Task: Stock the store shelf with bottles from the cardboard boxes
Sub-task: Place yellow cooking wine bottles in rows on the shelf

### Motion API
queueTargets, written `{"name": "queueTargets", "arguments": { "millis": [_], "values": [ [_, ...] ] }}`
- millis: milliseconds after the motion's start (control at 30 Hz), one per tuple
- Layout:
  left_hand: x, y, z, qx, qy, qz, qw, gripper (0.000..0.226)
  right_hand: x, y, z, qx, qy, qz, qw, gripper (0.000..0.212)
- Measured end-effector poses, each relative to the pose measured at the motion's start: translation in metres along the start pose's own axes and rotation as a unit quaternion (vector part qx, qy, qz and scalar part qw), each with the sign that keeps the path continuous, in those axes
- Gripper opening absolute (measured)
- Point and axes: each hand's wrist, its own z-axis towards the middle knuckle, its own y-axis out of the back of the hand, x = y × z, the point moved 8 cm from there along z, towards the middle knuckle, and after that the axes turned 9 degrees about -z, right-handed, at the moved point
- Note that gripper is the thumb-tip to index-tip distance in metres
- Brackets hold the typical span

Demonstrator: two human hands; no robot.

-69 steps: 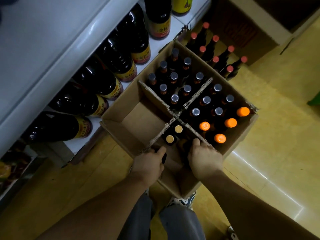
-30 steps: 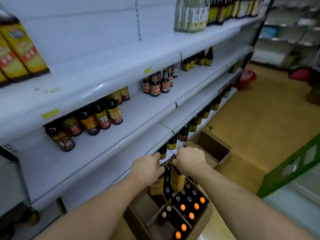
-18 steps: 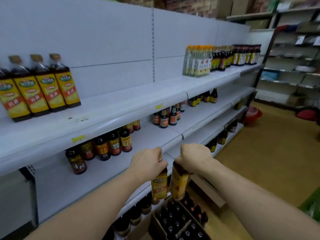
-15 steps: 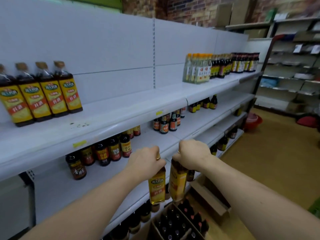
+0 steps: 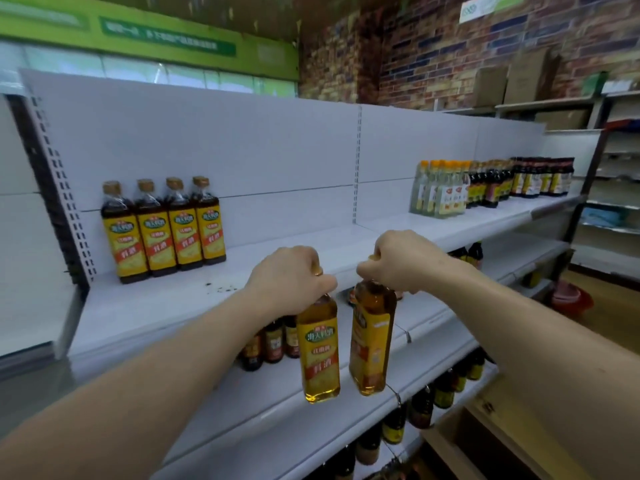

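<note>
My left hand [image 5: 289, 280] grips the neck of a yellow-labelled amber bottle [image 5: 320, 351], which hangs upright below it. My right hand [image 5: 398, 261] grips the top of a second amber bottle [image 5: 372, 336], tilted slightly, close beside the first. Both bottles hang in front of the white top shelf [image 5: 242, 271], near its front edge. Several matching bottles [image 5: 162, 226] stand in a row at the shelf's back left. The caps of the held bottles are hidden by my fingers.
Pale and dark bottles [image 5: 485, 185] stand at the right end of the top shelf. Small dark bottles [image 5: 273, 341] sit on the shelf below, and more [image 5: 426, 403] on lower shelves. An open cardboard box [image 5: 485, 441] lies at the lower right. A red basin [image 5: 568, 299] is on the floor.
Both hands have lifted the two bottles out of the box on the floor and raised them to the level of the top shelf. The view has tilted up from the box to the shelves.
</note>
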Motion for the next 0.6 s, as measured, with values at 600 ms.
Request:
{"name": "queueTargets", "arguments": {
  "millis": [600],
  "values": [
    [0.104,0.21,0.034,-0.051,-0.016,-0.048,0.997,0.031,0.189,0.082,0.05,-0.003,0.023,0.062,0.998,0.025]
  ]
}}
